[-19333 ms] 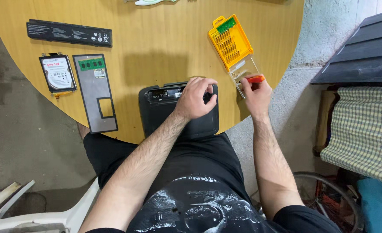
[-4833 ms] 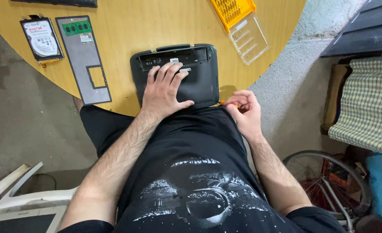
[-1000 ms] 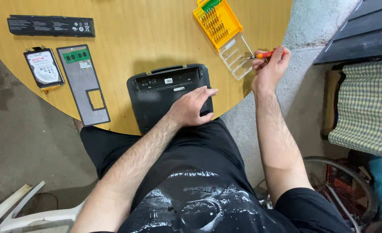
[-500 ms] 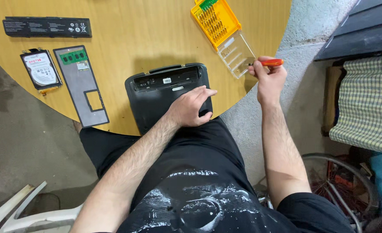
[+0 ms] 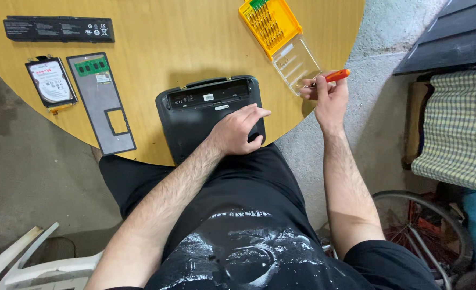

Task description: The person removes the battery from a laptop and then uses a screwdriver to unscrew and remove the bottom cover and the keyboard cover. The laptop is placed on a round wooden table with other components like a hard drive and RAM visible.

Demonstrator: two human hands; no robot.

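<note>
A round wooden table (image 5: 168, 43) carries a black battery (image 5: 59, 29) at the far left, a hard drive (image 5: 51, 81) just beside a grey cover panel (image 5: 102, 102), an upturned black laptop (image 5: 200, 115) at the near edge, and a yellow bit case (image 5: 280, 35), open.

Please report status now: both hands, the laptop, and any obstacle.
Left hand flat on upturned black laptop. Right hand holds orange screwdriver beside yellow bit case. Nothing blocking.
</note>
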